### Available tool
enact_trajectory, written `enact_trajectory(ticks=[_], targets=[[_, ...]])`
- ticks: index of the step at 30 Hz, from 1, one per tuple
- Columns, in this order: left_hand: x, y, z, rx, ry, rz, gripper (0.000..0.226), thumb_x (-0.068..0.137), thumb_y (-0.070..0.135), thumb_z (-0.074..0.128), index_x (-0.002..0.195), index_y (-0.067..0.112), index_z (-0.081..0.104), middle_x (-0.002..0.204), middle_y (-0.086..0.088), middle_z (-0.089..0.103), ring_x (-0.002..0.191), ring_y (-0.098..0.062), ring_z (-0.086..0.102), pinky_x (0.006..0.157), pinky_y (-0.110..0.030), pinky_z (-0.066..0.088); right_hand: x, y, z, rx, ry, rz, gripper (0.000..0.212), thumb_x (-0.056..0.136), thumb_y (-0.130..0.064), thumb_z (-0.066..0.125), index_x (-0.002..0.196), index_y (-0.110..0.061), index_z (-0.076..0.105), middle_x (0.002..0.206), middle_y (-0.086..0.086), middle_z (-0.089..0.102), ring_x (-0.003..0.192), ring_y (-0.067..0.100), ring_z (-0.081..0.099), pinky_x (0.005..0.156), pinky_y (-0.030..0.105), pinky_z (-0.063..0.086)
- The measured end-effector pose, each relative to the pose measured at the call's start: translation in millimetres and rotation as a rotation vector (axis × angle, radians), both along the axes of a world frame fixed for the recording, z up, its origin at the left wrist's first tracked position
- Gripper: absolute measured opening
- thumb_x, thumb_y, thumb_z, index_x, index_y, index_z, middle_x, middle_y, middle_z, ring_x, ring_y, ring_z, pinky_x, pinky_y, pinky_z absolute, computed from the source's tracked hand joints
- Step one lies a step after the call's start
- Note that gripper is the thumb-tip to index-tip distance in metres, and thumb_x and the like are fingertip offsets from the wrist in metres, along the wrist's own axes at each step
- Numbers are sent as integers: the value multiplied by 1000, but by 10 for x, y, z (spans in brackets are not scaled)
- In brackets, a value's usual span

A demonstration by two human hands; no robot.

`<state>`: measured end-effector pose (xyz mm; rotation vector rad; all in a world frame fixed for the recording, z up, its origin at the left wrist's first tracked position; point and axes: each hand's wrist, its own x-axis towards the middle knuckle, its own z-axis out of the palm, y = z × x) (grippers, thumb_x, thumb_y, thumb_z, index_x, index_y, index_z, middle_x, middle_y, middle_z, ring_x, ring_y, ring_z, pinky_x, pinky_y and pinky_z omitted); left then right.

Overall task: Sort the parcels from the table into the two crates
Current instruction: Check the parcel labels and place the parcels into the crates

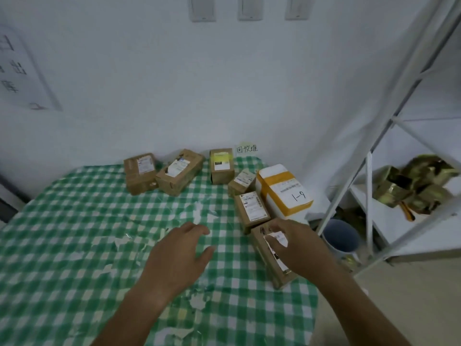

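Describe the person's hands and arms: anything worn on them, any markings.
Both forearms are bare as far as the frame shows, with no sleeves in view. The left hand and right hand wear no gloves; no rings, watch, bands or markings are visible on either.

Single view only: camera on my head, wide-angle, facing forward and down. Counter [74,221] fills the lower frame, close beneath me; my forearms enter from the bottom edge. Wall [174,83] behind the counter takes the upper half. Shelf rack [389,136] sits at the right edge, bent by lens distortion.
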<state>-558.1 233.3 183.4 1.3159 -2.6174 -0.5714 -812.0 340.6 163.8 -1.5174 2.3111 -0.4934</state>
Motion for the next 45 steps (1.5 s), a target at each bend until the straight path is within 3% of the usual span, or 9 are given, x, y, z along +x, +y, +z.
enact_trajectory(ticks=[5, 11, 17, 24, 28, 30, 37, 42, 45], targets=[[-98, -384, -222, 54, 21, -67, 41, 100, 54, 58, 137, 36, 59, 133, 19, 60, 119, -2, 57, 97, -25, 50, -142, -252, -703, 166, -31, -117, 30, 98, -45, 58, 124, -30, 62, 122, -7, 68, 98, 9, 62, 78, 20, 47], [110, -935, -411, 136, -14, -143, 43, 101, 60, 51, 140, 43, 52, 138, 25, 53, 121, 0, 51, 100, -22, 46, -239, -377, -1545, 507, -4, -392, 108, 79, -67, 70, 160, -27, 10, 162, 10, 25, 147, 37, 29, 117, 55, 34], [481, -1408, -519, 178, -3, -136, 43, 100, 63, 48, 139, 44, 52, 137, 27, 50, 117, 3, 48, 95, -18, 44, -357, -383, -1926, 756, -36, -616, 126, 69, -75, 72, 160, -27, -2, 160, 19, 22, 148, 40, 26, 119, 57, 27], [686, -1645, -625, 212, -4, -141, 44, 101, 63, 47, 140, 44, 50, 135, 29, 50, 117, 5, 48, 95, -18, 44, 217, -602, -1827, 570, -189, -760, 128, 68, -67, 79, 158, -20, 2, 146, 23, 33, 136, 40, 38, 116, 43, 32], [606, -1660, -618, 245, 24, -178, 44, 100, 62, 49, 140, 43, 51, 135, 27, 51, 117, 2, 49, 96, -20, 47, 888, -731, -1541, 402, -133, -862, 153, 36, -110, 30, 150, -9, 39, 138, 26, 47, 125, 39, 47, 112, 42, 34], [551, -1637, -609, 244, 31, -196, 46, 101, 63, 48, 141, 43, 51, 136, 27, 51, 117, 2, 49, 97, -19, 45, 1108, -663, -1424, 285, -44, -878, 143, 35, -94, 67, 143, -1, 50, 122, 33, 52, 110, 44, 53, 105, 49, 42], [180, -1416, -493, 349, 141, -196, 70, 89, 82, 45, 146, 42, 47, 140, 28, 52, 121, 4, 51, 99, -19, 44, 1084, -786, -523, 81, -2, -758, 147, 44, -61, 84, 161, -27, 1, 143, 13, 29, 135, 36, 30, 112, 50, 37], [-181, -1338, 5, 494, 469, -178, 72, 63, 103, 50, 127, 72, 43, 124, 44, 56, 112, 11, 59, 90, -24, 55, 1026, -1164, 347, -323, 73, -572, 140, 54, -79, 64, 161, -22, -5, 142, 2, 18, 135, 29, 22, 106, 52, 40], [-341, -1389, 385, 502, 730, -170, 74, 64, 95, 65, 126, 57, 56, 120, 40, 64, 108, 15, 63, 85, -21, 58, 1046, -1352, 779, -509, 137, -530, 132, 63, -70, 70, 161, -19, -1, 140, 5, 20, 131, 27, 22, 104, 47, 36]])
